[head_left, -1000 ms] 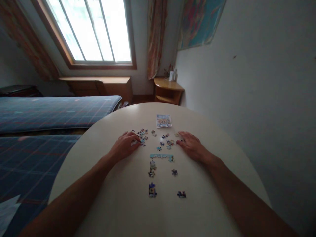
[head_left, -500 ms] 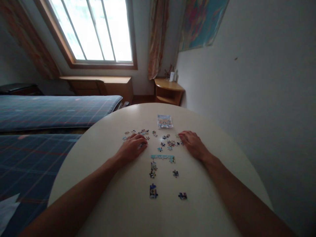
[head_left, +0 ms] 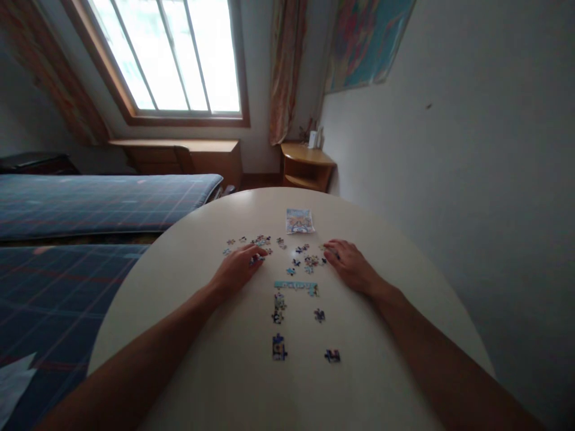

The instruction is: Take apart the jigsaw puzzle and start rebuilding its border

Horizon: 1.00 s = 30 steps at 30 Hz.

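Note:
On the left of the loose pieces, my left hand (head_left: 239,263) rests on the table with its fingers curled. A puzzle piece (head_left: 257,260) shows between its thumb and forefinger. Across from it, my right hand (head_left: 350,262) lies with fingers stretched and slightly bent over the right end of the pieces, partly covering some. Between the hands lies a cluster of loose puzzle pieces (head_left: 311,261). Nearer me, a joined light-blue strip (head_left: 295,285) forms a top edge. Below it are a joined left-side section (head_left: 279,308), a dark blue corner section (head_left: 278,348) and single pieces (head_left: 319,315).
A small printed picture sheet (head_left: 299,221) lies beyond the pieces on the round white table (head_left: 224,371). A bed with a plaid cover (head_left: 90,203) stands to the left, a white wall (head_left: 471,209) to the right. A corner shelf (head_left: 308,154) is behind the table.
My left hand has drawn back slightly to the left, and its thumb and forefinger have parted, showing a piece between them. My right hand's fingers have shifted slightly over the pieces.

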Motion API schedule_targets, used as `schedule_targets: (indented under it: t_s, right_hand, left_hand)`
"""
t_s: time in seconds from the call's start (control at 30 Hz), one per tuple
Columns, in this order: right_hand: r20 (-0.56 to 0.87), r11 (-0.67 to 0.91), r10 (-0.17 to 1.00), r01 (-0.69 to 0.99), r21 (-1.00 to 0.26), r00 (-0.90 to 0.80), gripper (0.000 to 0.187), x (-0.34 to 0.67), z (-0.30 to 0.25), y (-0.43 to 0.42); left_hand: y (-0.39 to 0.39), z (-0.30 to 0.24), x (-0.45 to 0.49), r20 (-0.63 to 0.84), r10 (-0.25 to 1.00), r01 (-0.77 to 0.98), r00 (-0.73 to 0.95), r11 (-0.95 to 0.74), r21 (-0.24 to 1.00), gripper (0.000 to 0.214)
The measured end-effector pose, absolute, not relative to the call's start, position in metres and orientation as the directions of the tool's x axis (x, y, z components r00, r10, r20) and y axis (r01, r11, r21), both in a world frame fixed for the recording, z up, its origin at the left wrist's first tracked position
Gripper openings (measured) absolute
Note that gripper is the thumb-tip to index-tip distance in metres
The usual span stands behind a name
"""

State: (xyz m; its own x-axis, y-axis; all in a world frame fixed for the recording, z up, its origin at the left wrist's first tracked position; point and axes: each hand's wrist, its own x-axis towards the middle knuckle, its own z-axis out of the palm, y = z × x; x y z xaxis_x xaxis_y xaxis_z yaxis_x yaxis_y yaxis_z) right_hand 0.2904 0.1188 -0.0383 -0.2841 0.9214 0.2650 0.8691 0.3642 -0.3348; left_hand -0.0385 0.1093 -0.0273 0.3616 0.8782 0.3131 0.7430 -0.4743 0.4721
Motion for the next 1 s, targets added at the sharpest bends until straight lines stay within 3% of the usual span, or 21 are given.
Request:
schedule_targets:
  t_s: [0.37, 0.67, 0.87, 1.0]
  right_hand:
    - [0.248, 0.361, 0.924, 0.882, -0.302, -0.293, 0.050, 0.288, -0.036, 0.116]
    - [0.229, 0.348, 0.930, 0.890, -0.296, -0.287, 0.051, 0.288, -0.036, 0.116]
    - [0.228, 0.355, 0.928, 0.889, -0.290, -0.296, 0.053, 0.288, -0.037, 0.115]
    - [0.223, 0.349, 0.930, 0.896, -0.276, -0.293, 0.054, 0.287, -0.039, 0.115]
  left_hand:
    - [0.110, -0.031, -0.037, 0.414, 0.833, 0.699, 0.367, -0.540, 0.469, 0.019]
    - [0.102, -0.032, -0.031, 0.380, 0.753, 0.693, 0.537, -0.651, 0.309, 0.019]
    - [0.089, -0.022, -0.023, 0.309, 0.568, 0.494, 0.763, -0.820, 0.289, 0.047]
    - [0.083, -0.017, -0.021, 0.273, 0.519, 0.443, 0.810, -0.847, 0.296, 0.049]
